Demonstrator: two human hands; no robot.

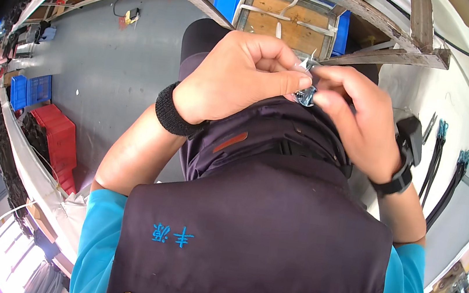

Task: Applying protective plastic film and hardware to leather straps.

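My left hand, with a black band at the wrist, pinches a small shiny bluish piece between thumb and fingertips. A thin white strip sticks up at the same fingertips. From the other side, my right hand closes its curled fingers by the piece, thumb and forefinger against it. The fingers partly cover the piece, and its exact kind does not show. Both hands are held together above my lap, over a dark apron.
At the right, black cords with blue ends lie on a white table. A worn wooden frame stands ahead, with a wooden board and a blue bin behind it. Red crates and blue crates stand left.
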